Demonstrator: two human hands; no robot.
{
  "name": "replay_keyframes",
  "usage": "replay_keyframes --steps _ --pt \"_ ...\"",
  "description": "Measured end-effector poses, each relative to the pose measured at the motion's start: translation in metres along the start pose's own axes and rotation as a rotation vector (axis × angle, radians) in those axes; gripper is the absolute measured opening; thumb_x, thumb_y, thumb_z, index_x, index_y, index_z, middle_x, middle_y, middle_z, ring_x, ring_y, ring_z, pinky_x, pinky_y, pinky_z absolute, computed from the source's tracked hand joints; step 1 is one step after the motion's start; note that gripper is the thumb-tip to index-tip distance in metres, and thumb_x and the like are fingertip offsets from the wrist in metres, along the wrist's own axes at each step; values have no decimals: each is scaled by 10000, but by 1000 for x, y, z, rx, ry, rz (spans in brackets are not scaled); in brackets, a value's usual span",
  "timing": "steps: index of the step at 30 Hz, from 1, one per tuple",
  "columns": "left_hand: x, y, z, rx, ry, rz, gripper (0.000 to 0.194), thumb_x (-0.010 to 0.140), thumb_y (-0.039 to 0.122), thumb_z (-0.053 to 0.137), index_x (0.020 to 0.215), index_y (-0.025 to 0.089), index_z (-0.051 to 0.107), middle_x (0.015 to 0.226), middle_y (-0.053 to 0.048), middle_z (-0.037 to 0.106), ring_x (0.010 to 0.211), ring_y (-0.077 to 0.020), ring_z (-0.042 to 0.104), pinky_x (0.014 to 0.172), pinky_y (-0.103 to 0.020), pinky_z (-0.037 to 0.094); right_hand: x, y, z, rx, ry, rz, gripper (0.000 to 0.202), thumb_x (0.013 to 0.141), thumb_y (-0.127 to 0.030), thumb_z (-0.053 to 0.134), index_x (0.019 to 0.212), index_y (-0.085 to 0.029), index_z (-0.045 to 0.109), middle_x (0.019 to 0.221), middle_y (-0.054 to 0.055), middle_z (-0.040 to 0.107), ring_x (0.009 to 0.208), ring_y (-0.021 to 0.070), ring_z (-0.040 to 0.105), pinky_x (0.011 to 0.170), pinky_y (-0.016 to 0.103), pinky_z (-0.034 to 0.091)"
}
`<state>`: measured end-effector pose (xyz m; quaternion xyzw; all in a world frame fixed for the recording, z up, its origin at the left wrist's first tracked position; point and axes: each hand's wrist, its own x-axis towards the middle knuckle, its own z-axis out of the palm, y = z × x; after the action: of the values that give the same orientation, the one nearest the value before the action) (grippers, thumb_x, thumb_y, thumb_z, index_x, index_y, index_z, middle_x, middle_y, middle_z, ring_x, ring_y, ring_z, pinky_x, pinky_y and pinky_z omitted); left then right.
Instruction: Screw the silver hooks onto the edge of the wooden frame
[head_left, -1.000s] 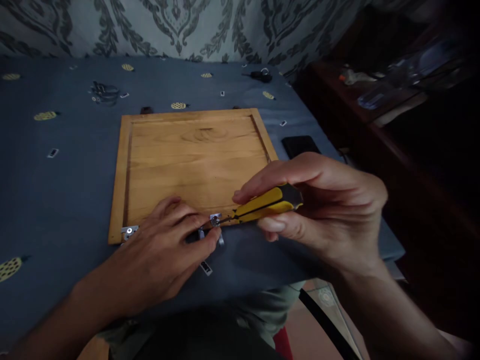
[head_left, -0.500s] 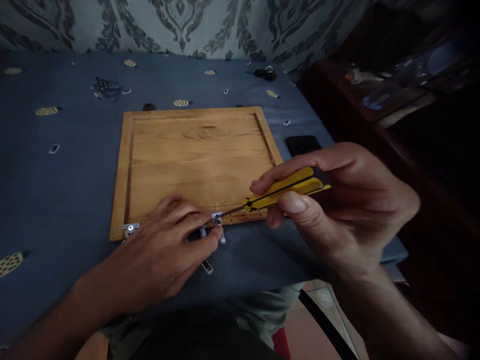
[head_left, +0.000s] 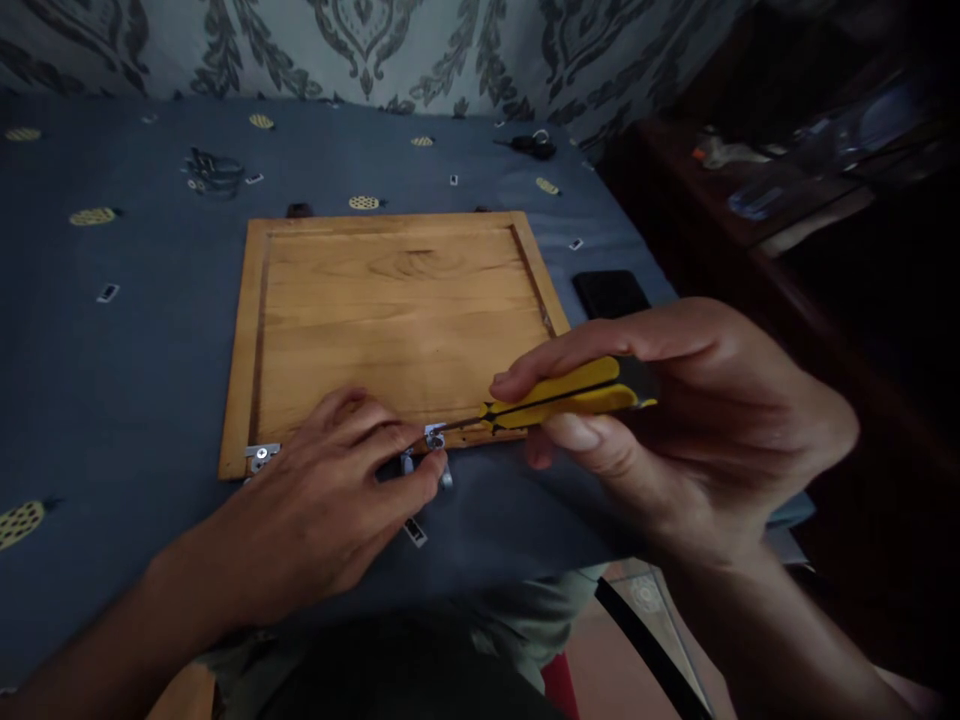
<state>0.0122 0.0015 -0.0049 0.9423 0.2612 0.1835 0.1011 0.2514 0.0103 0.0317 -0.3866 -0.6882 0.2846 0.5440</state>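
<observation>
A wooden panel (head_left: pixel 405 310) with a raised frame lies flat before me. My right hand (head_left: pixel 697 430) grips a screwdriver (head_left: pixel 574 388) by its yellow and black handle, the shaft slanting down to the left. Its tip meets a small metal hinge (head_left: pixel 435 437) on the panel's near edge. My left hand (head_left: pixel 337 490) lies over that edge, with thumb and index finger closed around the hinge. Its other fingers rest on the wood. A second metal hinge (head_left: pixel 262 456), with a screw in it, sits at the near left corner, partly covered by my left hand.
The panel lies on a blue cloth (head_left: pixel 150 380) with pineapple prints. A black phone-like object (head_left: pixel 611 292) is at the right. Farther back are scissors-like tools (head_left: pixel 212 172) and a dark object with a ring (head_left: pixel 531 145). A dark wooden ledge (head_left: pixel 697 200) runs along the right.
The screwdriver handle has dipped slightly and turned in my right hand, so the shaft lies flatter. My right hand has shifted a little down and right. My left hand holds its place.
</observation>
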Motion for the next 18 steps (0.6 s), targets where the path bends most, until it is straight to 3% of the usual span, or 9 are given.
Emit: replay_keyframes --steps 6,12,15,18 --pt "2 1 -1 9 14 3 191 1038 156 525 1159 166 673 1196 -111 711 1089 -264 633 1016 -478 497 3 -11 -8 -99 -220 64 236 808 -195 837 1007 -318 811 919 -1 825 658 199 753 591 327 667" --pt "3 1 0 -21 13 -3 215 1030 135 535 1199 146 668 1213 -135 723 1097 -284 647 1024 -523 496 -8 2 -12 -95 -186 10 192 863 -363 783 1034 -286 823 888 40 827 612 205 752 657 332 692" --pt "3 1 0 -19 22 -1 242 1030 118 533 1235 134 663 1196 -130 728 1101 -280 647 1026 -521 497 -12 5 -16 -115 -168 -4 210 877 -359 766 1064 -281 822 876 45 833 592 215 757 695 350 705" --pt "3 1 0 -24 21 -11 235 1039 120 529 1229 135 666 1200 -124 725 1105 -275 643 1031 -517 496 -11 7 -22 -111 -204 -5 291 895 -298 735 1179 -304 795 939 39 842 710 239 802 718 346 710"
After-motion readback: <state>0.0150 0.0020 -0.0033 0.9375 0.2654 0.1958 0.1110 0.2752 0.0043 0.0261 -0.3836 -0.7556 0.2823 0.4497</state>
